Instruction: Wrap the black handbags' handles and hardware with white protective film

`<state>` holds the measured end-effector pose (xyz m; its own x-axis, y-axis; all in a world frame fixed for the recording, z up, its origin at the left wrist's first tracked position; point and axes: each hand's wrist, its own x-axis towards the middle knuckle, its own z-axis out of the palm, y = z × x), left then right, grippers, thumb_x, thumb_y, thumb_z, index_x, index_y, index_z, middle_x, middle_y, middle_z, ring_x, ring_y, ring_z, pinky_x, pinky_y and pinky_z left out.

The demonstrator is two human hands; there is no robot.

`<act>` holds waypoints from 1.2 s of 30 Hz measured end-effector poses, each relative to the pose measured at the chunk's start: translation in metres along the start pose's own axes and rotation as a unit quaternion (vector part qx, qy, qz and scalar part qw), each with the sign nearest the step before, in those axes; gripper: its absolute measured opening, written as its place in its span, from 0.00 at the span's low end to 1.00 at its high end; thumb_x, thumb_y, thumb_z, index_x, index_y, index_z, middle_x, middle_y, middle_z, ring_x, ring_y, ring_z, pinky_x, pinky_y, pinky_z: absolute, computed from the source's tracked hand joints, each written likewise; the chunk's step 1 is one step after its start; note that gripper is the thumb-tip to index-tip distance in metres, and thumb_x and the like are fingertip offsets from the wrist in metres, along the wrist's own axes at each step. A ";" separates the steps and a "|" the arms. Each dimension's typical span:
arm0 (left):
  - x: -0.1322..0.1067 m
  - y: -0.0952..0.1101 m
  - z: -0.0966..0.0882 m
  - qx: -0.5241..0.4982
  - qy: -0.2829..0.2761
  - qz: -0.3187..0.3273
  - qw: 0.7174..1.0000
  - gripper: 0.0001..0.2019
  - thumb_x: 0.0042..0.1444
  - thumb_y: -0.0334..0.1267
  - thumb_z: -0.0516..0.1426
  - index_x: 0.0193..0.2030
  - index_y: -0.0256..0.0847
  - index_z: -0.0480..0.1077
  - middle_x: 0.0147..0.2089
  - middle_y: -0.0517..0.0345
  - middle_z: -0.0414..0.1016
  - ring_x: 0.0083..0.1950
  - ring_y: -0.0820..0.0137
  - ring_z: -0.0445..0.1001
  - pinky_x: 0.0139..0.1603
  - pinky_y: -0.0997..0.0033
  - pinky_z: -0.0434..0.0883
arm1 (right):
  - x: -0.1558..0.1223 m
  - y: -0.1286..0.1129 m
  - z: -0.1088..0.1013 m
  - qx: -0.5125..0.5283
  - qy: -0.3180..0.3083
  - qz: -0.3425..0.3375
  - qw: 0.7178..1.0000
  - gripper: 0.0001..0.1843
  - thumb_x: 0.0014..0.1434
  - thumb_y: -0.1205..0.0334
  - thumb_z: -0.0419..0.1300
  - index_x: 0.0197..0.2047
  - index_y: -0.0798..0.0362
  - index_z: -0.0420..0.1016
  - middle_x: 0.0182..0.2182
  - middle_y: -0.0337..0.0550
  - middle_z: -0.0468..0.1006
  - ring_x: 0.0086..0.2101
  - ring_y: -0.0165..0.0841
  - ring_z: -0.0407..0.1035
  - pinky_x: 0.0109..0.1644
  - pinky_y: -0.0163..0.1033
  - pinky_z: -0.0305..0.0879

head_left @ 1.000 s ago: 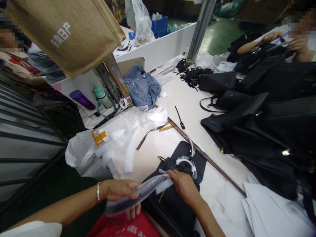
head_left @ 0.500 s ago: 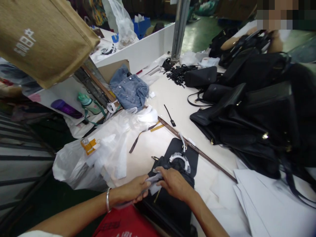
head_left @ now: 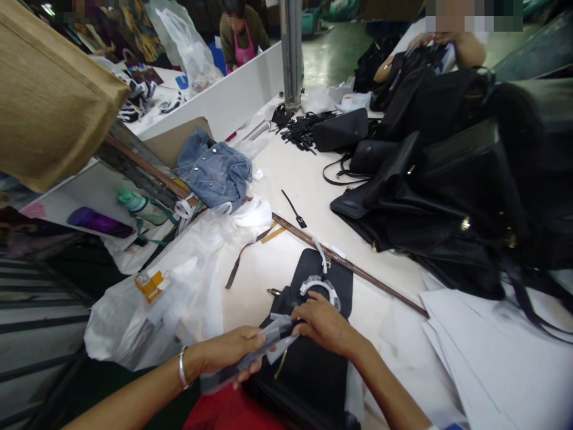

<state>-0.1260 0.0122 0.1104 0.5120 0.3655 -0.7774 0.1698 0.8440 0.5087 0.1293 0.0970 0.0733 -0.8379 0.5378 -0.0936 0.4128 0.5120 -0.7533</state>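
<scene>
Over a bag (head_left: 313, 370) by the table's (head_left: 286, 164) near edge, the left hand (head_left: 237, 352) and right hand (head_left: 326, 325) are gripping a plastic sleeve (head_left: 280, 325), apparently adjusting it, the next move likely needing steady tension.

The left hand's grip (head_left: 230, 353) (a silver bangle (head_left: 182, 368) circles the wrist) is closed around a dark strap (head_left: 224, 377) in a clear plastic sleeve (head_left: 281, 322), and the right hand's grip (head_left: 320, 325) pinches the far end. Below the hands, a black bag (head_left: 308, 376) lies on the white worktop (head_left: 277, 170), with a curved, wrapped handle (head_left: 333, 294) near its top. A brown rod (head_left: 376, 283) runs slantwise just beyond the bag. Other black bags (head_left: 430, 191) are heaped on the right, behind loose white sheets (head_left: 478, 352); a denim garment (head_left: 217, 170) and crumpled clear plastic (head_left: 120, 328) lie on the left, near a purple bottle (head_left: 101, 222).
</scene>
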 end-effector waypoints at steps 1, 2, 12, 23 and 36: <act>-0.001 0.001 0.000 0.004 0.002 -0.005 1.000 0.26 0.57 0.61 0.50 0.48 0.40 0.65 0.26 0.62 0.66 0.18 0.78 0.60 0.17 0.77 0.59 | -0.002 0.003 -0.001 0.007 0.004 0.004 1.000 0.08 0.63 0.55 0.55 0.43 0.47 0.72 0.35 0.38 0.78 0.41 0.34 0.70 0.63 0.50 0.44; -0.001 0.001 0.000 0.008 0.008 -0.008 1.000 0.26 0.57 0.61 0.50 0.48 0.40 0.65 0.25 0.62 0.66 0.17 0.78 0.59 0.17 0.77 0.60 | -0.003 0.005 -0.002 0.017 0.005 0.007 1.000 0.08 0.64 0.56 0.55 0.44 0.47 0.72 0.35 0.38 0.78 0.41 0.34 0.70 0.63 0.49 0.43; 0.004 0.006 0.007 0.008 0.012 -0.020 1.000 0.24 0.57 0.60 0.50 0.43 0.40 0.64 0.27 0.63 0.68 0.19 0.77 0.64 0.18 0.78 0.60 | 0.002 0.020 0.001 -0.005 0.029 -0.029 0.999 0.12 0.62 0.69 0.49 0.38 0.49 0.72 0.33 0.39 0.77 0.39 0.33 0.69 0.60 0.46 0.47; 0.003 0.014 0.020 -0.014 0.043 -0.013 0.999 0.23 0.56 0.60 0.51 0.46 0.42 0.64 0.29 0.60 0.70 0.19 0.76 0.63 0.19 0.75 0.61 | 0.006 0.021 -0.005 0.028 0.031 -0.051 0.998 0.13 0.63 0.69 0.48 0.38 0.49 0.73 0.33 0.38 0.77 0.37 0.32 0.69 0.57 0.45 0.49; 0.024 0.003 0.033 0.036 0.117 0.007 0.993 0.27 0.57 0.64 0.45 0.34 0.39 0.64 0.21 0.62 0.69 0.14 0.78 0.61 0.13 0.79 0.58 | 0.020 0.008 0.006 -0.010 -0.028 -0.061 0.998 0.11 0.60 0.72 0.52 0.35 0.51 0.74 0.32 0.41 0.78 0.37 0.34 0.69 0.56 0.43 0.51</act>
<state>-0.0849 0.0104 0.1053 0.3075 0.4654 -0.8300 0.2277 0.8110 0.5390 0.1134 0.1081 0.0618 -0.9011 0.4319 -0.0386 0.3124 0.5850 -0.7484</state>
